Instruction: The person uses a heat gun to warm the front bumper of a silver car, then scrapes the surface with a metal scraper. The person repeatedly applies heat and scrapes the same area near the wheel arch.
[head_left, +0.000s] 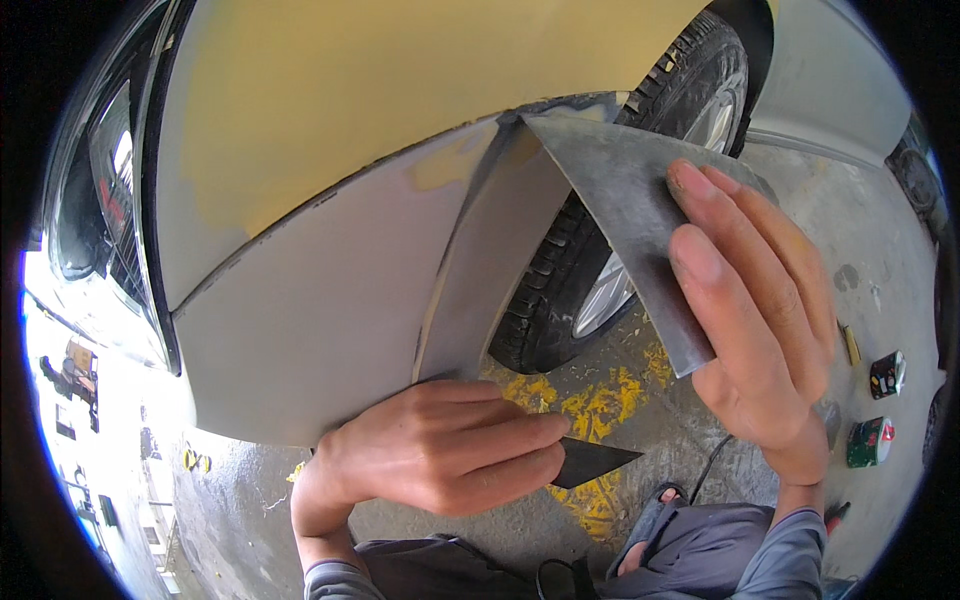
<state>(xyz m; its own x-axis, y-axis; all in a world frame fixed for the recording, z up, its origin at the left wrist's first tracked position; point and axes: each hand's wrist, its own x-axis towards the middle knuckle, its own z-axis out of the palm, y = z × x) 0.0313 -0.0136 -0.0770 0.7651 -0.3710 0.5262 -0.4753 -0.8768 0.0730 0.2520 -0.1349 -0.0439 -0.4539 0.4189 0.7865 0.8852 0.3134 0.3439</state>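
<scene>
The left hand (440, 450) comes up from below with its fingers curled. Its grip is closed on a small dark spreader blade (590, 462), whose pointed tip sticks out to the right, just under the grey car fender (330, 300). The right hand (765, 300) is higher, with its fingers long and flat. Its grip pinches a grey sheet of sandpaper (615, 190), held against the fender edge by the wheel arch. Behind the sheet is the black tire (560, 290). Two small cans (878, 410) sit on the concrete floor (680, 440) at the right.

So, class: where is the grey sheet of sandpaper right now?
In the head view, the grey sheet is right of centre, held by the right hand against the car panel, in front of the tyre.
</scene>
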